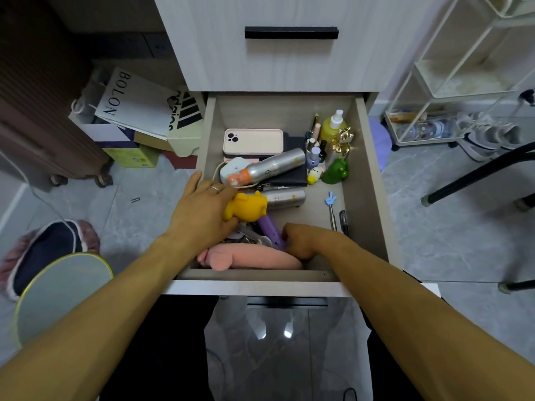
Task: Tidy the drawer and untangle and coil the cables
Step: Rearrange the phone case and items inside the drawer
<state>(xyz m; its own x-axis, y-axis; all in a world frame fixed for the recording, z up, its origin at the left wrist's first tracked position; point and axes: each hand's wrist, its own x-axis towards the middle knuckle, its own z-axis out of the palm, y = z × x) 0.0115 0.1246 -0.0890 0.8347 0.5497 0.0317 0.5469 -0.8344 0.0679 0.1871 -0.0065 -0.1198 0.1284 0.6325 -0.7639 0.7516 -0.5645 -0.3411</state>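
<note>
Within the open drawer point(373, 180), a yellow toy point(246, 208) is gripped by the left hand point(202, 209) at 9 o'clock. A purple handle point(272, 233), long axis toward 11 o'clock, is gripped by the right hand point(301, 240). "BOLON" is legible on a bag point(130, 102) at 10 o'clock.

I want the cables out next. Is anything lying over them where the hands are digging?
Yes. The yellow toy under the left hand and a purple handle by the right hand lie over the tangle at the drawer front; a pink plush crowds it.
</note>
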